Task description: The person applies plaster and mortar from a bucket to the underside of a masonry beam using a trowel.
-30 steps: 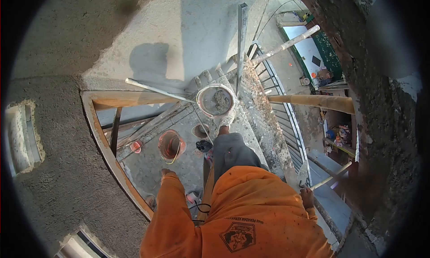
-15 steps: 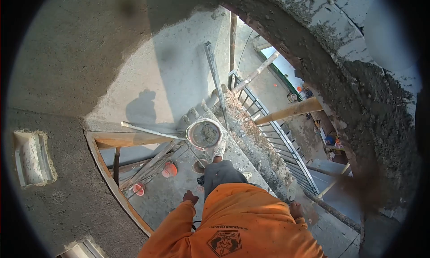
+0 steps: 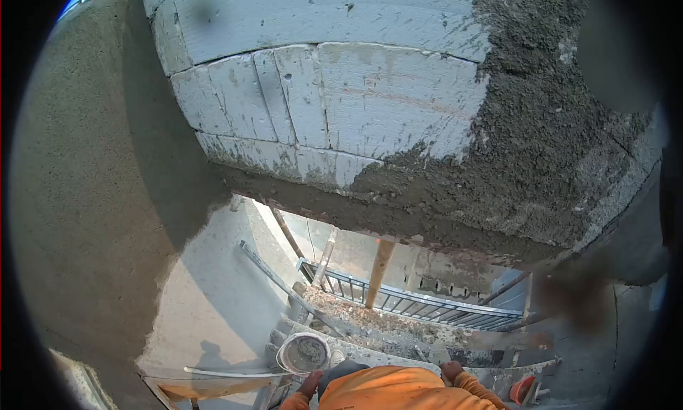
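Observation:
Low in the view, my left hand [image 3: 310,383] hangs beside my orange top with its fingers curled in, and nothing shows in it. Just ahead of it is a round bucket [image 3: 286,354] with wet grey mortar [image 3: 309,353] inside. On the other side of my body, my right hand [image 3: 451,371] is closed at the end of the orange sleeve. A flat grey tool [image 3: 440,354], shaped like a trowel blade, sticks out ahead of its fingers. In front stands a block wall [image 3: 398,90], partly coated with rough dark mortar [image 3: 541,146].
Smooth render covers the left wall [image 3: 85,161]. Below the block wall an opening shows a metal railing [image 3: 413,302] and a wooden post [image 3: 380,271]. A long straightedge [image 3: 274,276] leans near rubble-covered steps. An orange container [image 3: 521,389] lies at lower right.
My view has tilted up and turned toward the block wall. The bucket, railing and both hands now sit lower in view, and the floor below at left has mostly gone out of sight.

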Tool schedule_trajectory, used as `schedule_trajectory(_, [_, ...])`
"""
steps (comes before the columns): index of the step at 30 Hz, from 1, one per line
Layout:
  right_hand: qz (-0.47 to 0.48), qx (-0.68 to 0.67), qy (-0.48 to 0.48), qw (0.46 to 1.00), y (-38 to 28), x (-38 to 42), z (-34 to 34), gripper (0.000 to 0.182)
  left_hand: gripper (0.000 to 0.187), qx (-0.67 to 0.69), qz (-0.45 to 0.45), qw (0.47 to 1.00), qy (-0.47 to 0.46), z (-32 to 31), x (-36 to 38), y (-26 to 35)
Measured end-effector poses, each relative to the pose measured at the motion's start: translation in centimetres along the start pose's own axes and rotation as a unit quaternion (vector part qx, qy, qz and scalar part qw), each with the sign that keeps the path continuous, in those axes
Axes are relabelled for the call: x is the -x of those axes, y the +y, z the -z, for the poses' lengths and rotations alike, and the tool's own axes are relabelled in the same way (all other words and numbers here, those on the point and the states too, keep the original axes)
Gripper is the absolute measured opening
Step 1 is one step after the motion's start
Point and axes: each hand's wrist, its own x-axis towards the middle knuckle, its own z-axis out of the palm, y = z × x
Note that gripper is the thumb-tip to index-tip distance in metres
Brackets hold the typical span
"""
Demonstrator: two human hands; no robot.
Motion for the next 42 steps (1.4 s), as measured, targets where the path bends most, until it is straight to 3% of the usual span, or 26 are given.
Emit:
schedule_trajectory(1, [0.075, 0.062, -0.012, 0.995, 0.0, -0.9, -0.4, 0.032, 0.039, 0.109, 0.037, 0.989, -0.097, -1.1, -2.5, 2.0])
schedule_trajectory(2, [0.09, 0.142, -0.055, 0.984, -4.3, 1.1, -0.4, 0.028, 0.041, 0.215, 0.074, 0.955, -0.192, -2.1, -4.8, 4.0])
schedule_trajectory(3, [0.097, 0.136, -0.055, 0.984, -5.4, -0.1, -1.4, 0.028, 0.047, 0.138, 0.071, 0.963, -0.218, -2.4, -5.9, 6.4])
schedule_trajectory(4, [-0.014, -0.096, -0.059, 0.993, -5.7, -2.5, -2.6, 0.027, 0.053, 0.059, 0.07, 0.965, -0.246, -2.9, -6.9, 9.9])
schedule_trajectory(5, [-0.128, -0.322, -0.061, 0.936, -6.3, -3.1, -3.3, 0.03, 0.059, -0.028, -0.029, 0.96, -0.275, -3.9, -7.8, 13.0])
schedule_trajectory(6, [-0.118, -0.392, -0.062, 0.91, -6.8, -3.7, -3.8, 0.029, 0.065, -0.113, -0.126, 0.938, -0.302, -5.2, -8.6, 16.0])
schedule_trajectory(8, [-0.108, -0.46, -0.063, 0.879, -12.4, -2.2, -5.0, 0.029, 0.07, -0.141, -0.089, 0.924, -0.344, -7.7, -7.0, 23.9])
schedule_trajectory(10, [-0.014, -0.575, -0.08, 0.814, -17.9, 1.0, -5.8, 0.024, 0.068, -0.222, -0.133, 0.88, -0.398, -11.5, -10.9, 24.5])
schedule_trajectory(11, [-0.011, -0.571, -0.089, 0.816, -18.6, 0.7, -6.3, 0.024, 0.07, -0.247, -0.104, 0.877, -0.399, -13.0, -10.8, 25.4])
schedule_trajectory(12, [0.058, -0.596, -0.09, 0.796, -19.5, 0.5, -6.8, 0.023, 0.072, -0.27, -0.076, 0.874, -0.397, -14.1, -10.1, 26.7])
schedule_trajectory(13, [0.127, -0.618, -0.091, 0.77, -20.6, 0.1, -7.2, 0.021, 0.062, -0.209, -0.056, 0.898, -0.384, -14.8, -8.0, 27.8])
schedule_trajectory(14, [0.14, -0.616, -0.035, 0.774, -21.8, 0.2, -7.6, 0.018, 0.054, -0.146, -0.038, 0.917, -0.37, -15.3, -6.4, 29.1])
schedule_trajectory(15, [0.146, -0.612, -0.045, 0.776, -22.5, 0.2, -7.6, 0.018, 0.054, -0.143, -0.045, 0.921, -0.36, -15.8, -7.4, 28.8])
schedule_trajectory(17, [0.189, -0.591, -0.007, 0.784, -22.6, 0.6, -7.7, 0.017, 0.046, -0.01, 0.015, 0.888, -0.459, -16.8, -8.6, 27.5])
schedule_trajectory(18, [0.213, -0.576, -0.035, 0.789, -22.2, 0.9, -7.3, 0.019, 0.044, 0.008, 0.002, 0.919, -0.394, -16.5, -6.4, 28.5])
schedule_trajectory(19, [0.209, -0.587, -0.023, 0.782, -21.5, 1.3, -6.9, 0.019, 0.044, -0.003, 0.01, 0.915, -0.404, -15.8, -6.1, 28.8])
schedule_trajectory(21, [0.184, -0.577, -0.09, 0.79, -19.8, 3.8, -6.3, 0.025, 0.035, -0.045, -0.017, 0.927, -0.372, -15.2, -6.7, 28.1])
schedule_trajectory(22, [0.196, -0.459, -0.061, 0.864, -18.0, 4.8, -6.3, 0.032, 0.034, -0.1, -0.042, 0.926, -0.362, -14.8, -7.2, 27.8])
schedule_trajectory(23, [0.188, -0.466, -0.053, 0.863, -13.0, 4.4, -5.5, 0.032, 0.032, -0.145, -0.07, 0.925, -0.344, -14.1, -7.6, 27.6])
schedule_trajectory(24, [0.277, -0.212, -0.062, 0.935, -8.0, 3.0, -6.6, 0.04, 0.034, -0.158, -0.086, 0.916, -0.359, -13.0, -7.6, 27.8])
schedule_trajectory(25, [0.358, 0.068, -0.083, 0.927, -4.2, 1.0, -8.3, 0.049, 0.034, -0.141, -0.081, 0.926, -0.34, -12.3, -7.4, 27.7])
schedule_trajectory(28, [0.346, 0.08, -0.147, 0.923, -6.2, -0.4, -7.0, 0.049, 0.038, -0.205, -0.062, 0.922, -0.322, -10.1, -7.8, 26.9])
schedule_trajectory(31, [0.292, 0.043, -0.171, 0.94, -4.1, -1.4, -7.3, 0.048, 0.04, -0.167, -0.058, 0.94, -0.29, -9.2, -8.0, 25.6])
schedule_trajectory(35, [0.212, -0.005, -0.162, 0.964, -0.9, -3.4, -4.9, 0.046, 0.04, -0.175, -0.036, 0.955, -0.235, -9.1, -7.1, 25.4])
schedule_trajectory(42, [0.057, -0.09, -0.112, 0.988, 3.0, -5.2, -1.2, 0.045, 0.041, -0.149, 0.036, 0.962, -0.228, -7.8, -6.0, 23.3])
